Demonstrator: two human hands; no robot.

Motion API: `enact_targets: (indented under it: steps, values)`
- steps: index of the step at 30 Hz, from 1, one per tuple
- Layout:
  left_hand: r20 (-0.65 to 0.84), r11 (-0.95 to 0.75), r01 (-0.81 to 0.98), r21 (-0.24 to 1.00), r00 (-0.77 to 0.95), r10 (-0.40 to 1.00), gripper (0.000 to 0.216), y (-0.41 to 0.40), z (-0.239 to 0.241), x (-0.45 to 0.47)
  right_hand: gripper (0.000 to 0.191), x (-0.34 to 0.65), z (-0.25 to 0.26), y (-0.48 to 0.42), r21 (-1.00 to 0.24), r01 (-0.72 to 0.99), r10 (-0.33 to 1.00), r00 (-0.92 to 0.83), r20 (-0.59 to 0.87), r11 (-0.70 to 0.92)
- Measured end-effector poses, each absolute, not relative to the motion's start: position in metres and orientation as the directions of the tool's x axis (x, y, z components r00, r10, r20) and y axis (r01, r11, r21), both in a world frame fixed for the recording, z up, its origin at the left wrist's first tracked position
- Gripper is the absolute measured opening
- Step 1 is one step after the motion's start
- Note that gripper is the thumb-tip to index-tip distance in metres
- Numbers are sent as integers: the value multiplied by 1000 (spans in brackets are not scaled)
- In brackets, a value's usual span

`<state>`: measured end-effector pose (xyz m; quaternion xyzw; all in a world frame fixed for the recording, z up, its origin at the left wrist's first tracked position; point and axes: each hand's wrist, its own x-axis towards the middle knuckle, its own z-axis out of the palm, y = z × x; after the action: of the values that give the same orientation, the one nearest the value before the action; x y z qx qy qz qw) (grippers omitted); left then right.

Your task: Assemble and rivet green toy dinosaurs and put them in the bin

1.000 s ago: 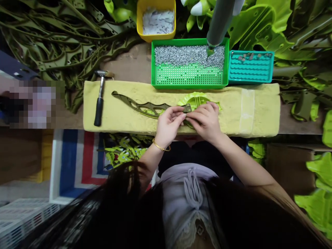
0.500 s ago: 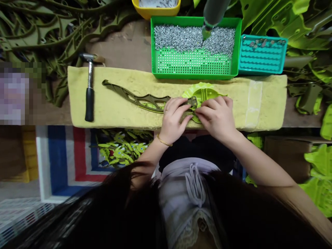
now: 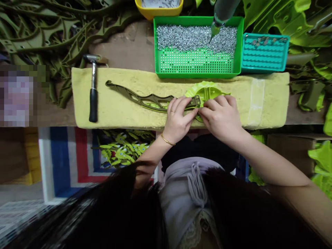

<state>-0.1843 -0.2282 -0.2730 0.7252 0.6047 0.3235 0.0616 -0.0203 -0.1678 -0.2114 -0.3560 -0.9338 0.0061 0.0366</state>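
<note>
A long olive-green plastic blade piece (image 3: 140, 98) lies on the yellow foam pad (image 3: 121, 110), its right end meeting a bright lime-green plastic part (image 3: 207, 91). My left hand (image 3: 178, 117) presses down on the olive piece near the joint, fingers bent over it. On the other side of the joint, my right hand (image 3: 220, 116) grips the lime-green part. The fingertips of both hands nearly touch there, and they hide the lower part of the joint.
A hammer (image 3: 92, 91) lies on the pad's left end. Behind the pad stand a green tray (image 3: 197, 65) of small metal pins, a teal tray (image 3: 264, 57), a yellow bin (image 3: 158, 8). Olive parts (image 3: 52, 31) pile at left, lime parts (image 3: 298, 17) at right. A grey tool (image 3: 223, 12) hangs above.
The view has shifted a little and both hands have slid slightly right along the joint. They keep hold of the same two parts.
</note>
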Motion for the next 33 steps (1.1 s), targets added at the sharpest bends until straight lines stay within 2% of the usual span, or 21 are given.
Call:
enact_targets:
  steps: [4,7,11,14,18,21,23,25,28,30,33]
  values:
    - [364,-288,872,395,139,921,24,-231,-269,-181,30,1,-213,-159,-154,705,720,-690,78,692]
    - [343,-278,890,362,150,927,23,-233,-266,-176,28,20,-222,-153,-188,705,727,-680,94,684]
    - [405,-282,903,325,137,904,20,-232,-265,-170,22,29,-233,-148,-227,688,725,-657,208,689]
    - [472,-265,909,323,89,877,18,-226,-265,-166,17,23,-235,-152,-391,637,746,-601,287,664]
    - [464,-180,898,401,-30,885,23,-217,-263,-162,11,11,-232,-169,-670,498,811,-508,289,550]
    - [434,-160,867,472,-71,898,23,-215,-261,-161,7,10,-234,-181,-751,391,805,-509,305,532]
    - [427,-162,849,503,-82,900,22,-216,-261,-161,10,12,-239,-185,-739,375,792,-505,344,560]
    - [404,-150,840,521,-87,911,23,-216,-262,-162,9,14,-245,-185,-662,422,771,-484,414,620]
    - [362,-133,834,535,-84,929,23,-217,-264,-163,8,17,-254,-182,-411,564,695,-523,493,716]
    - [367,-153,830,537,-67,928,21,-217,-264,-166,9,17,-257,-181,-238,620,644,-588,490,747]
    - [396,-232,814,532,2,918,17,-219,-262,-172,12,16,-257,-179,-124,636,619,-656,431,761]
